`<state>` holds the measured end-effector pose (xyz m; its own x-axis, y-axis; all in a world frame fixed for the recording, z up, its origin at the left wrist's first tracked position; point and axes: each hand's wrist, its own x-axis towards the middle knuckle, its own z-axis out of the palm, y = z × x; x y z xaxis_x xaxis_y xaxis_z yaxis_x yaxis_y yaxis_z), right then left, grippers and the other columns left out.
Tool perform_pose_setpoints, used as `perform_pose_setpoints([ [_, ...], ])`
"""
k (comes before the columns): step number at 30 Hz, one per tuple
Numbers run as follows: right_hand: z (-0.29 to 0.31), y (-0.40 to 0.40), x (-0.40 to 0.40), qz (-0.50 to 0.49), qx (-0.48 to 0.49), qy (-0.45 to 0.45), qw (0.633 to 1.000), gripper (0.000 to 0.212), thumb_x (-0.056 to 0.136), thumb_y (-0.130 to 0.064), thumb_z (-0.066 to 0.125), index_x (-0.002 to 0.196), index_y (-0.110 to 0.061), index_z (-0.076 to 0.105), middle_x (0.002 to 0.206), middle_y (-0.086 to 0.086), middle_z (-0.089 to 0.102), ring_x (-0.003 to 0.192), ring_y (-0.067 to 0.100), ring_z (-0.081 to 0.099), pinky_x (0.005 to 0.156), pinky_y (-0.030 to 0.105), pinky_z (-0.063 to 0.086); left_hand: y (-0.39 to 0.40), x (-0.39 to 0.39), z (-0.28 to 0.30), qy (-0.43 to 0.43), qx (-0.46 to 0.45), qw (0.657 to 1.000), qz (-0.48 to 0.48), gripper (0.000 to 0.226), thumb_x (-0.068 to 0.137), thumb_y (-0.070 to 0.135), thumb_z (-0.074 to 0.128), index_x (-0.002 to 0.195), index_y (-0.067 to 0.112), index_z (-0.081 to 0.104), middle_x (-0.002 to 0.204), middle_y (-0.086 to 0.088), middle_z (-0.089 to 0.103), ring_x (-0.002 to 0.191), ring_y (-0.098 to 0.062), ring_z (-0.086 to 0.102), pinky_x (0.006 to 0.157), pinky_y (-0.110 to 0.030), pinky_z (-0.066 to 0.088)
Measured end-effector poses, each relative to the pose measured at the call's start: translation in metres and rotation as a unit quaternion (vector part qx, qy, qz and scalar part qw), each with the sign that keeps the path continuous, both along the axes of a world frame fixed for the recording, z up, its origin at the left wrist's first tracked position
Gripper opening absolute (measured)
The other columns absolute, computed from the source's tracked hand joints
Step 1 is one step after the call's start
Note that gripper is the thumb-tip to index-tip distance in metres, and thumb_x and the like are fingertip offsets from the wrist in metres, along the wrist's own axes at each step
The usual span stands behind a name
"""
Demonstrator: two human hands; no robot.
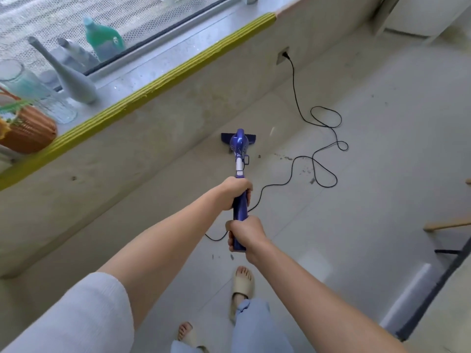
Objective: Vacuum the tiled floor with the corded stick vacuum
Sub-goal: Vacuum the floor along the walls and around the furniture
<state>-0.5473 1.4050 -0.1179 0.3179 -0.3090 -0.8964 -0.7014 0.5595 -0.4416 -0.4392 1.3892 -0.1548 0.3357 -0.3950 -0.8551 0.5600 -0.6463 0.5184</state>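
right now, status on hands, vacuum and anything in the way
Both hands grip the vacuum handle: left hand above, right hand below. Floor head at the wall base. Cord looped across debris to its right.

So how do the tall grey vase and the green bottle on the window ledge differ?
The grey vase is pale matt grey with a long thin neck widening to a round base; the green bottle is teal and squatter, with a short neck. The vase stands nearer the ledge's yellow edge strip; the bottle sits back against the window. Both stand on the ledge, untouched by either hand.
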Motion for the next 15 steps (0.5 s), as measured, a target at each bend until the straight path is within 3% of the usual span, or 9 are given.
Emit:
perform_pose_setpoints([
  [7,0.056,0.029,-0.003,-0.036,0.053,-0.041,0.997,0.016,0.085,0.006,0.049,0.093,-0.008,0.046,0.069,0.008,0.045,0.051,0.015,0.044,0.041,0.019,0.042,0.035,-0.001,0.04,0.006,-0.003,1.0,-0.025,0.009,0.082,0.002,0.048,0.074,0.006,0.046,0.057,-0.006,0.049,0.053,-0.018,0.048,0.061,-0.03,0.043],
  [15,0.079,0.135,-0.036,-0.05,0.067,-0.063,0.994,0.015,0.086,0.005,0.052,0.086,-0.008,0.045,0.065,0.007,0.045,0.049,0.015,0.046,0.042,0.023,0.044,0.132,-0.03,0.054,0.051,0.0,0.997,-0.062,0.006,0.083,0.004,0.054,0.086,0.007,0.049,0.055,-0.004,0.051,0.052,-0.015,0.048,0.056,-0.028,0.045],
])
